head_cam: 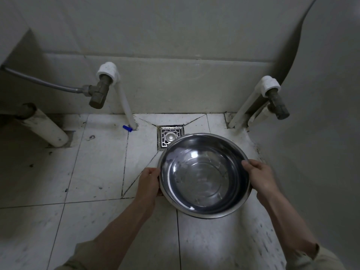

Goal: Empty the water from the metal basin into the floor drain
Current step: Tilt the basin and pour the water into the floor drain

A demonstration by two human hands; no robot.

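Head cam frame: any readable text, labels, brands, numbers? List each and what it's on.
None readable.
Metal basin: no stamp or label visible; only reflections and a small white fleck near the rim.
Floor drain: cut-out pattern only, no lettering.
Valves on the wall pipes and: any markings too dark and small to tell.
Blue cap on the floor: plain.

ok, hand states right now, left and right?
Left hand: closed on the left rim of the metal basin.
Right hand: closed on the basin's right rim.
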